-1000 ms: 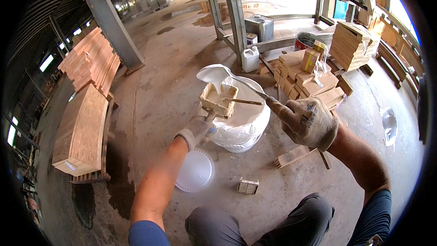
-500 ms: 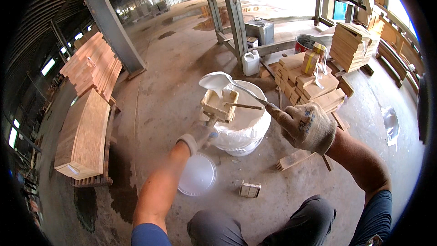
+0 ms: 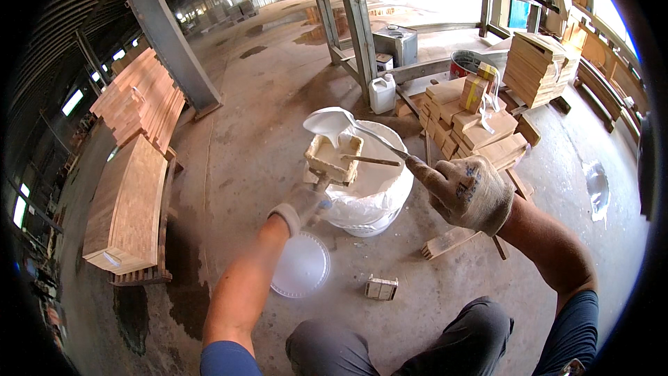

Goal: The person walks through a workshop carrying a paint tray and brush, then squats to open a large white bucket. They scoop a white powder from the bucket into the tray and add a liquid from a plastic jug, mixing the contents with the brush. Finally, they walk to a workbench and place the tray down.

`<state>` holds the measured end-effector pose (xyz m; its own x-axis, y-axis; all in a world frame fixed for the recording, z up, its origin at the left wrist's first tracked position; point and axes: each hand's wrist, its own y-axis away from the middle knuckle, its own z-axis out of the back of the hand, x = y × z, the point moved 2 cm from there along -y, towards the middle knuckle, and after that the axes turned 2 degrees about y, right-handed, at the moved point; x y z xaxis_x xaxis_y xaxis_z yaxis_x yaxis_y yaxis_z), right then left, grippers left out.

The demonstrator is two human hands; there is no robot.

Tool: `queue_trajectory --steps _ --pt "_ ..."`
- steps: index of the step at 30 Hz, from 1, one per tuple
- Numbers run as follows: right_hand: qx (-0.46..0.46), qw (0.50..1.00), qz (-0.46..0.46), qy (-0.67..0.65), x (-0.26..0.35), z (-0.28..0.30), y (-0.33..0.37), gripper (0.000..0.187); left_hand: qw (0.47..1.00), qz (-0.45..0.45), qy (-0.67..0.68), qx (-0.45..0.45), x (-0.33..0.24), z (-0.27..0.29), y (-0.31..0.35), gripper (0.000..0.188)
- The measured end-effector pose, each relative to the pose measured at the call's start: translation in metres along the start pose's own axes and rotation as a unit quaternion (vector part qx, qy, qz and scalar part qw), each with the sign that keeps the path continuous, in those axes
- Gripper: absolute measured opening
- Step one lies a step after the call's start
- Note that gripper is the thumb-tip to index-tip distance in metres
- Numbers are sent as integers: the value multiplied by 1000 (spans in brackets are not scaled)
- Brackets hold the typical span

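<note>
My gloved left hand (image 3: pixel 306 202) is closed round the lower part of a small rectangular glue box (image 3: pixel 325 169), coated in cream-coloured residue. A thin wooden stick (image 3: pixel 376 161) juts from the box to the right. Above the box tilts the bowl of a large long-handled spoon (image 3: pixel 328 122), coated white. White liquid runs from its lip into the box. My gloved right hand (image 3: pixel 466 191) grips the spoon's handle, index finger stretched along it. Beneath both tools stands a white bucket (image 3: pixel 379 223) lined with a plastic bag, white liquid inside.
On the floor close by lie a round translucent lid (image 3: pixel 303 268) and a small rectangular box (image 3: pixel 381 288). Wood blocks (image 3: pixel 473 122) are stacked to the right, near a white jug (image 3: pixel 382 94) and a metal-framed table (image 3: pixel 358 35). Boards (image 3: pixel 125 209) rest on a pallet at left.
The white stream from the spoon looks narrower. Both hands keep nearly the same place, and the spoon stays tilted above the glue box.
</note>
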<state>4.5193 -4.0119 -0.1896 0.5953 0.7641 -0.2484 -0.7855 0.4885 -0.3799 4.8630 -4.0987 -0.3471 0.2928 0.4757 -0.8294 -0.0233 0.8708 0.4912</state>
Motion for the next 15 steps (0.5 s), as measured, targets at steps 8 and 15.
queue_trajectory --steps 8,15 --pt "-6 1000 -10 0 0 -2 2 64 1000 -7 -8 2 1 -2 -1 47" --pt "7 1000 -16 -7 1 2 2 67 999 15 -25 -15 -3 -1 2 51"
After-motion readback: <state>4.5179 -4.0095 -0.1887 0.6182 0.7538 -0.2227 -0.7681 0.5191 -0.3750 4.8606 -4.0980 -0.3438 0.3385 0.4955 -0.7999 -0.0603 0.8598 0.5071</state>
